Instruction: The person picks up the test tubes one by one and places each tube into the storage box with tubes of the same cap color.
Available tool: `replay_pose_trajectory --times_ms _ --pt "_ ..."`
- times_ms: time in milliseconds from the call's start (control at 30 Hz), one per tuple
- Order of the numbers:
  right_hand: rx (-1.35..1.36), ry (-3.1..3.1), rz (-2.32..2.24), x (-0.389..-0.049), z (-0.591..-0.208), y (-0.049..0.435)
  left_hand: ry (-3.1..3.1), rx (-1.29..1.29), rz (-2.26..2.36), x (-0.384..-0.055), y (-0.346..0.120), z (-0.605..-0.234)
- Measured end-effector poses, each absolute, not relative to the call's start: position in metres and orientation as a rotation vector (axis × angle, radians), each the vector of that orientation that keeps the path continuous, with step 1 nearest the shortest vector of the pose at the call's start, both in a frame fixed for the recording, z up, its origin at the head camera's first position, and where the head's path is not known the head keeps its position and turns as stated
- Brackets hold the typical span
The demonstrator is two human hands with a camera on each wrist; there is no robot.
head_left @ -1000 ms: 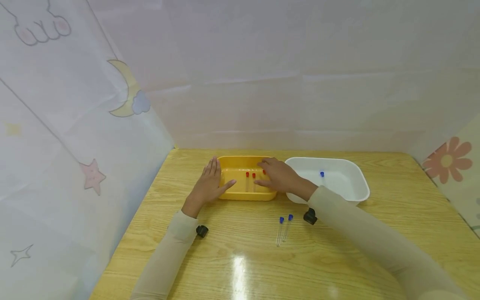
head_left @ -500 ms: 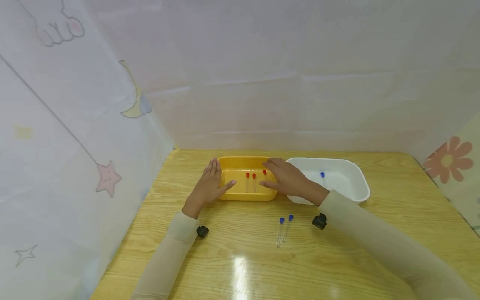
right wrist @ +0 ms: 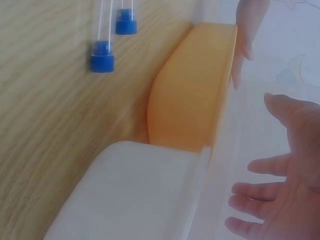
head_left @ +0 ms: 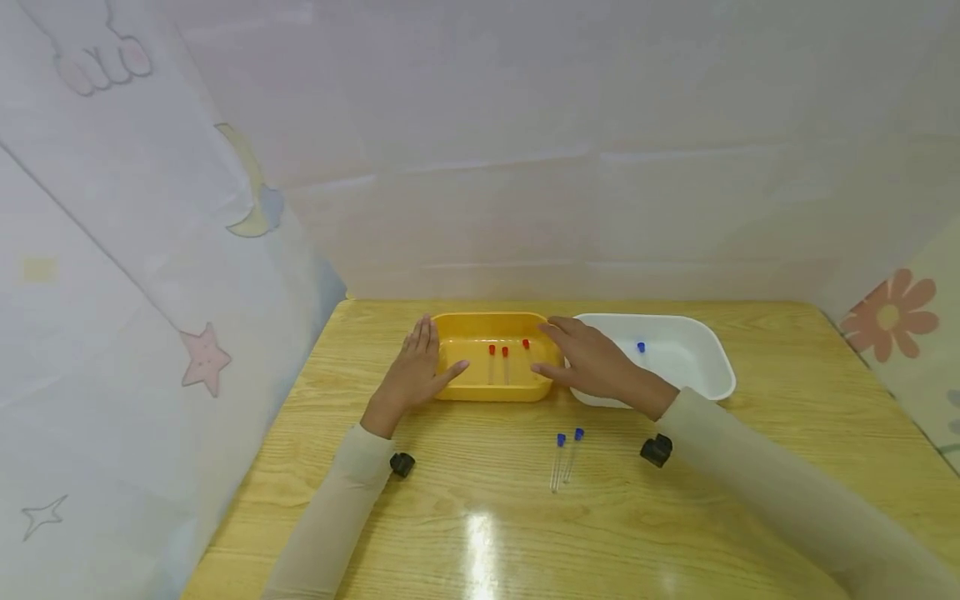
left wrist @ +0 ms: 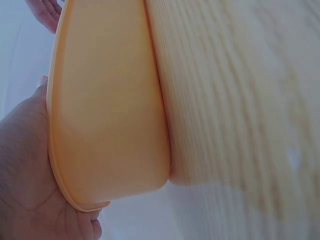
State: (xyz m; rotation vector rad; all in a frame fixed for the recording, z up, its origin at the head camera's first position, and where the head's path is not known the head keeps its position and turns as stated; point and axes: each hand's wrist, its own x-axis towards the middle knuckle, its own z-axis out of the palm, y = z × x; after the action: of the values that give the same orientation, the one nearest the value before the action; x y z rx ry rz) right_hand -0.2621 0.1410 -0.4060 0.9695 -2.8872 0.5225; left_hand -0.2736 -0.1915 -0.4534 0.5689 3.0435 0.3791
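My left hand (head_left: 408, 375) rests along the left end of a yellow plastic tray (head_left: 491, 393), fingers straight and thumb reaching over its front rim. In the left wrist view the palm lies against the tray's rim. Inside that tray lie three thin clear tubes with red caps (head_left: 492, 350). My right hand (head_left: 596, 360) is over the place where the yellow tray meets a white tray (head_left: 701, 358), fingers spread and holding nothing. One tube with a blue cap (head_left: 641, 347) lies in the white tray, partly hidden by the hand.
Two more clear tubes with blue caps (head_left: 560, 440) lie side by side on the wooden table (head_left: 420, 517), in front of the trays. A pale printed sheet (head_left: 480, 217) hangs behind the table, with others at both sides.
My right hand has drawn back to the right, out from over the yellow tray, so the rightmost red-capped tube shows more. My left hand has stayed on the tray's end.
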Motion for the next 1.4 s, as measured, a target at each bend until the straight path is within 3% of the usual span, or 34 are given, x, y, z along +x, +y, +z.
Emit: replay_pose_trajectory --times_ms 1400 --pt "0.736 -2.895 0.457 -0.239 -0.421 0.202 3.048 0.578 0.385 -0.276 -0.193 -0.458"
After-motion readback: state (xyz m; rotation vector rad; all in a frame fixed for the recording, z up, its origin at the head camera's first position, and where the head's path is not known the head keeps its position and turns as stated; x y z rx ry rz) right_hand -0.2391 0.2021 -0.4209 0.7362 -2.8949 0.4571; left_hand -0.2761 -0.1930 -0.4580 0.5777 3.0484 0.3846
